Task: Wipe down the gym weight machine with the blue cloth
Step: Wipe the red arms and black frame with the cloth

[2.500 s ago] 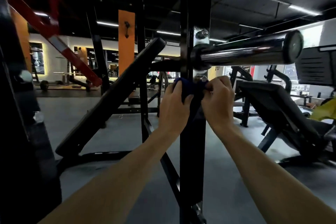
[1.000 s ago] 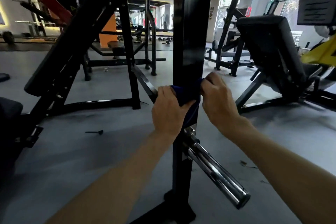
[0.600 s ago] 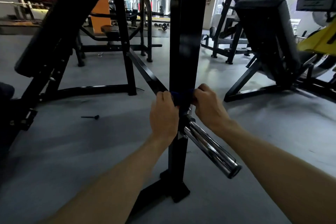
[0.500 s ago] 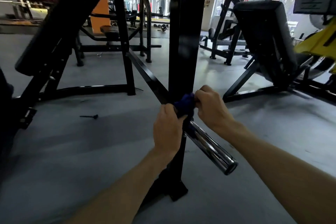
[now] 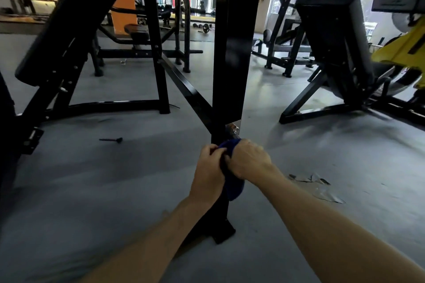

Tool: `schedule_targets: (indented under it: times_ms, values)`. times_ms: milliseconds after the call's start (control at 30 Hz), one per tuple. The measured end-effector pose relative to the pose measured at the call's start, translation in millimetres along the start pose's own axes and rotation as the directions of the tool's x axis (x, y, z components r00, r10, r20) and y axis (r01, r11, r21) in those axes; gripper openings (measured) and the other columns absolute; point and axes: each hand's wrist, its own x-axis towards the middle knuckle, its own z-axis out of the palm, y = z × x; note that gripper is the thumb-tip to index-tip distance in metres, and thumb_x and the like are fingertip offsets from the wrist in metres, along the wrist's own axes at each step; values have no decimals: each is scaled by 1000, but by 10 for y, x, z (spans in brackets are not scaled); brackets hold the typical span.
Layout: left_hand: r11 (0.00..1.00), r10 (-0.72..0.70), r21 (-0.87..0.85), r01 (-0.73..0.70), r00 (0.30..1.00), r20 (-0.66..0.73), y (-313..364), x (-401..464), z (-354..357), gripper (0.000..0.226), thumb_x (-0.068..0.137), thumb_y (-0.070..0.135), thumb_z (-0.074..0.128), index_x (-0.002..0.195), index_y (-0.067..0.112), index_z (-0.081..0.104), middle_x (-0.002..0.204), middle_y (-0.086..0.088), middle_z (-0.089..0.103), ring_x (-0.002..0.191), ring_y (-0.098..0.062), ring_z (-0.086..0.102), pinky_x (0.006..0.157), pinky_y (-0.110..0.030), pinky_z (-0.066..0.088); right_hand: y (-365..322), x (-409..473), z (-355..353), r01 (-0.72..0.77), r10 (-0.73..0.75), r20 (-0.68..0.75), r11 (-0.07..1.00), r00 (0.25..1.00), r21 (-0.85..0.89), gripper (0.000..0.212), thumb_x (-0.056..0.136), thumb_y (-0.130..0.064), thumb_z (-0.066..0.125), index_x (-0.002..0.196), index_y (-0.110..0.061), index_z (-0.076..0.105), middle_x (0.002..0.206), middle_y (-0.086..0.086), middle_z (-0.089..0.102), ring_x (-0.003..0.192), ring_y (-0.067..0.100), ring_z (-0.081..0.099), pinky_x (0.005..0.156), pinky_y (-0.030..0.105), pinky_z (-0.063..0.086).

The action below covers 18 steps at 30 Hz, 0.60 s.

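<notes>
Your cloth point(image 5: 232, 187) is bunched low against the black post point(image 5: 236, 41), just under its bolted plate point(image 5: 234, 127). Your left hand point(image 5: 210, 173) and right hand point(image 5: 249, 159) both grip it, fingers curled tight. Grey floor point(image 5: 92, 179) lies below.

Black pin point(image 5: 111, 139) on grey floor point(image 5: 92, 179); padded bench point(image 5: 333, 37) right.

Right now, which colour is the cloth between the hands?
Dark blue cloth, seen best in the head view.

Two hands point(image 5: 210, 174) point(image 5: 249, 161), one blue cloth point(image 5: 233, 187), one black upright post point(image 5: 236, 41), one loose pin point(image 5: 111, 139).
</notes>
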Motion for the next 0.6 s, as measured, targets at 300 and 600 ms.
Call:
schedule_targets:
  times_ms: [300, 600]
  values:
    - [170, 706, 724, -669, 595, 384, 206, 631, -446, 51, 98, 8, 33, 144, 7, 52, 155, -16, 44, 150, -38, 29, 125, -48, 17, -45, -188, -17, -136, 129, -91, 987, 987, -85, 44, 92, -37, 66, 121, -7, 52, 109, 6, 64, 98, 25, 68, 64, 31, 42]
    - [-99, 463, 717, -690, 606, 647, 335, 973, -313, 31, 100, 31, 54, 131, 28, 59, 165, -7, 25, 153, -42, -13, 118, -51, -23, 328, -724, 38, -192, 173, -97, 948, 980, -253, 34, 92, -26, 65, 114, -7, 48, 94, 5, 64, 80, 21, 66, 66, 30, 54]
